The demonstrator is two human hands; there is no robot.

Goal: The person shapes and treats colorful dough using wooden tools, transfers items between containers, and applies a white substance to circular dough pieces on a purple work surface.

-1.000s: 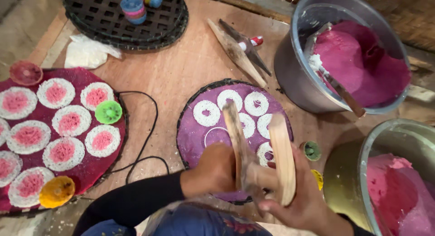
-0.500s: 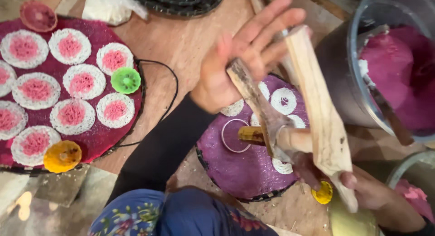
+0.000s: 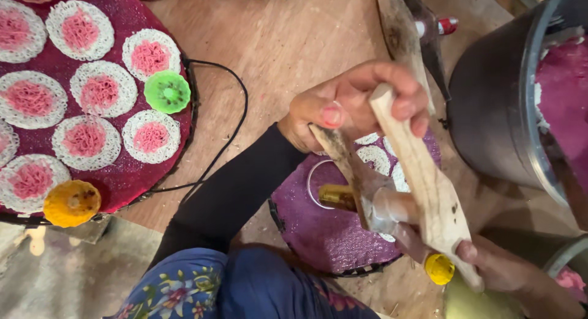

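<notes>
While both hands bear on the wooden press (image 3: 422, 184), it hangs over the near purple tray (image 3: 331, 233), with white noodle rounds (image 3: 373, 160) partly showing under it. Left hand (image 3: 355, 105) is clenched round the tops of the two wooden handles, thumb tucked in front. Right hand (image 3: 502, 270) sits low at the far end of the longer handle, fingers wrapped beneath it; grip looks closed, though most of the palm is hidden. Brass barrel (image 3: 337, 196) pokes out sideways between the handles.

My judgement on doing it well: keep the barrel's mouth square over a bare patch of purple, squeeze evenly from both ends, and don't let the handles twist, or the strands would land crooked or across a finished round.

Edges and room:
- Big metal pot (image 3: 490, 111) of pink dough stands just to the right, close to the handles; little swing room there.
- A yellow cap (image 3: 440, 269) lies at the tray's right rim, just beside the right hand.
- Black cord (image 3: 236, 117) loops over the bare wooden floor (image 3: 275, 43) between the trays.
- Left tray (image 3: 122, 178) is full of pink-centred rounds, with a green cap (image 3: 167, 91) and an orange cap (image 3: 72, 202) on it; well apart from the hands.
- Open floor lies ahead, toward the top.
</notes>
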